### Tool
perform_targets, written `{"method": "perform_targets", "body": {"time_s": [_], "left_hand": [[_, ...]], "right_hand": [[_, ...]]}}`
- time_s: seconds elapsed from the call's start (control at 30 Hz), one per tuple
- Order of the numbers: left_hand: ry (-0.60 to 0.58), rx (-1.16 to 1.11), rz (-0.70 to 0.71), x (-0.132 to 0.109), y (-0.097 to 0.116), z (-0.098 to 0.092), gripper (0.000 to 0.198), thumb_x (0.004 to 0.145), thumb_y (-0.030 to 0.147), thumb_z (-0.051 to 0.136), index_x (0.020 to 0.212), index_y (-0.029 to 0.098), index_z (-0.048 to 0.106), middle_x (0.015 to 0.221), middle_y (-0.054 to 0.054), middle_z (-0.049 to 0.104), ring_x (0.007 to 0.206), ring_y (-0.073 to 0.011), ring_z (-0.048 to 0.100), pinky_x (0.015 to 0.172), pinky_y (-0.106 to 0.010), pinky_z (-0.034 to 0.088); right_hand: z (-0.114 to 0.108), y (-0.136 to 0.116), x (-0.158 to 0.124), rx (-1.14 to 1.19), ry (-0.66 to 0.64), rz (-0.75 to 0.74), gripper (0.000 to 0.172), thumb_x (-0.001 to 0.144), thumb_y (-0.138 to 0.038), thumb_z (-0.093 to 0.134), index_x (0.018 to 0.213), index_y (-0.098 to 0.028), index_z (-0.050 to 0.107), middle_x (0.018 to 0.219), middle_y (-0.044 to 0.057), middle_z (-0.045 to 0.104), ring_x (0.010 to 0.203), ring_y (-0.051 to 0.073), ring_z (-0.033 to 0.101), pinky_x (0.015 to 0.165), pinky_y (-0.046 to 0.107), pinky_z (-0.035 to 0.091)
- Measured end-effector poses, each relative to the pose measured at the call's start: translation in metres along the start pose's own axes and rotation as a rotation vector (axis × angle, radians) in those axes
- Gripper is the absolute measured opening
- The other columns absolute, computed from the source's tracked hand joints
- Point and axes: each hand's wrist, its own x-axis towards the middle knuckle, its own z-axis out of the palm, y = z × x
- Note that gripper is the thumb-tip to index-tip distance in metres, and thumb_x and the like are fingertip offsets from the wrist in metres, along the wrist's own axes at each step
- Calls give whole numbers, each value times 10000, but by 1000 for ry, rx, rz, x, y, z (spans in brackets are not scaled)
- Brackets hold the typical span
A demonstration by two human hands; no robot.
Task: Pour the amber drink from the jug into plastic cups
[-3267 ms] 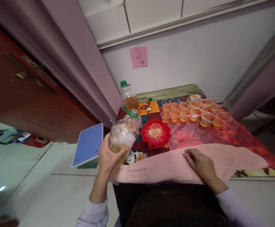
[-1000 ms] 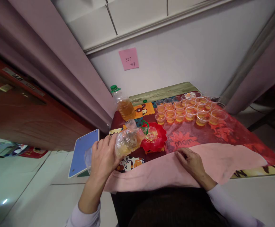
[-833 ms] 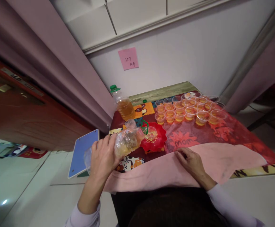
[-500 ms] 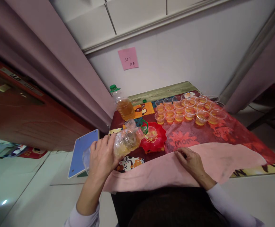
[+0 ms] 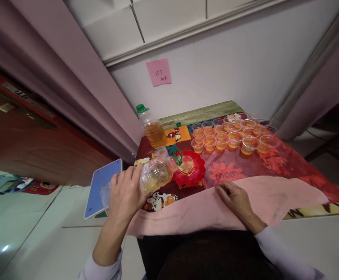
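Observation:
My left hand (image 5: 125,194) is wrapped round a clear plastic bottle (image 5: 154,174) holding amber liquid. The bottle lies tipped to the right, its open neck with a green ring over a small clear cup (image 5: 186,164). That cup holds a little amber liquid and stands on a red scalloped plate (image 5: 193,177). My right hand (image 5: 236,201) rests on a pink cloth (image 5: 277,196) at the table's near edge, fingers curled loosely, nothing visible in them.
A second bottle (image 5: 151,128) with a green cap stands at the back left. Several small cups (image 5: 230,137) of amber liquid sit in rows at the back. A green cap (image 5: 178,125) lies near them. A blue board (image 5: 100,186) leans left of the table.
Over three seconds the bottle went from upright to tipped over the cup on the red plate. In the last second it has barely moved; the right hand stays on the cloth.

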Motion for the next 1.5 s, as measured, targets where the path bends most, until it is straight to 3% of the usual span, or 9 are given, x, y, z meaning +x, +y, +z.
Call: {"method": "perform_targets", "body": {"time_s": [0.43,0.77,0.97,1.07,1.2,1.37,1.5], "left_hand": [[42,12,17,0,-3,5,773,862,511,809,1499,132,592,1356,-203,733,1166,-391,667,1029,-523,458],[19,-10,14,-1,-1,3,790,848,451,824,1521,117,579,1379,-215,720,1187,-409,663,1036,-539,459],[28,-91,-7,-5,-7,15,803,857,508,805,1536,146,578,1409,-222,712,1232,-420,665,1065,-553,462],[66,-229,-73,-10,-15,31,868,836,641,794,1545,191,571,1433,-206,710,1281,-429,658,1079,-564,477],[212,-510,-296,-17,-18,64,1034,703,783,837,1525,215,574,1475,-200,695,1368,-442,635,1174,-605,473],[480,-897,-667,-40,4,127,1169,625,770,886,1535,142,505,1486,-234,649,1399,-412,636,1245,-590,477],[586,-1048,-817,-69,22,178,1160,718,735,845,1591,131,376,1531,-266,585,1466,-387,597,1289,-561,438]], "right_hand": [[-1,-3,0,5,-5,20,321,1064,-421,557,906,-261,785,902,51,827,727,219,764,681,321,560],[-2,-4,1,16,-21,33,293,1044,-409,569,914,-265,789,909,49,833,737,222,775,683,318,564],[-2,-5,2,10,-16,39,309,1043,-424,560,916,-264,792,930,56,843,750,227,783,688,325,570],[-2,-7,2,9,-20,45,306,1038,-430,562,917,-265,790,906,48,837,746,227,783,690,325,569],[-3,-7,3,17,-23,48,295,1029,-432,571,912,-262,782,879,40,825,739,224,776,701,323,573],[-3,-7,3,15,-46,47,317,1041,-464,564,905,-268,773,878,39,819,713,222,758,679,332,569],[-5,-7,1,29,-37,56,321,1026,-490,571,886,-276,766,848,42,813,696,237,752,657,350,577]]}}
